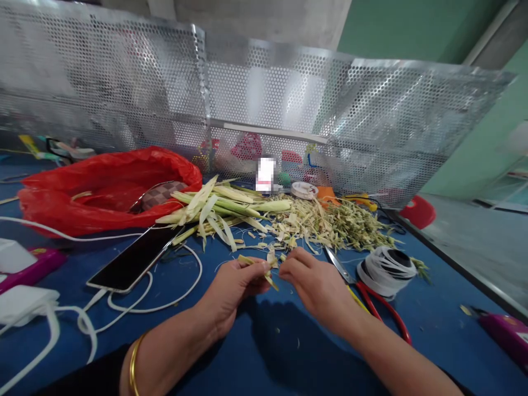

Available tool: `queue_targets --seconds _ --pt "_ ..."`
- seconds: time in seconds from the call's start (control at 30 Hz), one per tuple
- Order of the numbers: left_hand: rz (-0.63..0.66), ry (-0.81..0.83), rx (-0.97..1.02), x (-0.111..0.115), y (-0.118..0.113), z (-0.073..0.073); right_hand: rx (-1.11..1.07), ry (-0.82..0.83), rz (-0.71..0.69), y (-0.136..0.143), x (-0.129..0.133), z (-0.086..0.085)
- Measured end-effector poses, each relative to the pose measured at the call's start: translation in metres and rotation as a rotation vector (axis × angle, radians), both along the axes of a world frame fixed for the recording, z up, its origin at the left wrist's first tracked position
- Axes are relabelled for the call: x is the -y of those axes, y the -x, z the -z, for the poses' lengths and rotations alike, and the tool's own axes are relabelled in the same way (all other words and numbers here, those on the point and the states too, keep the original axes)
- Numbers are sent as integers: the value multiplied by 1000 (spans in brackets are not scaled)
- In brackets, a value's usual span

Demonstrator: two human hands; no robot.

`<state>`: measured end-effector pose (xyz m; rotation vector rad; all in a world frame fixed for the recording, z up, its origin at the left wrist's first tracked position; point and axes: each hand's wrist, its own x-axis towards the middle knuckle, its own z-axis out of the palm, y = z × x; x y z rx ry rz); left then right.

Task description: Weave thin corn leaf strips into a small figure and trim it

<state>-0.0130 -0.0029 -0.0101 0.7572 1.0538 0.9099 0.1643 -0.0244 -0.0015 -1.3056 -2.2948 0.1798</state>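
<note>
My left hand is closed, pinching a short yellow-green strip of plant husk between thumb and fingers. Close beside it, the bent fingers of my right hand are pressed together at a small pale piece of husk. Just beyond both hands lie a bundle of long green-and-cream husks, a heap of pale shreds and a pile of small green plant tips. Scissors with red handles rest to the right, partly behind my right forearm.
On the blue table stand a roll of white ribbon and a ring of tape. At left are a red plastic bag, a phone and white cables. Perforated metal panels close off the back.
</note>
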Motion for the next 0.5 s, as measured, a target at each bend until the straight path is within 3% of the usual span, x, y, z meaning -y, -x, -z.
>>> queue_targets --seconds 0.1,0.2,0.37,0.5 --pt "58 -5 -11 2 -1 -2 154 -165 -58 3 3 5" --pt "118 -4 -24 4 -1 -3 175 -210 -68 4 2 10" --pt "260 -11 -43 5 1 -4 149 -167 -27 6 -1 13" --pt "303 -20 -62 5 4 -4 -57 1 12 7 0 9"
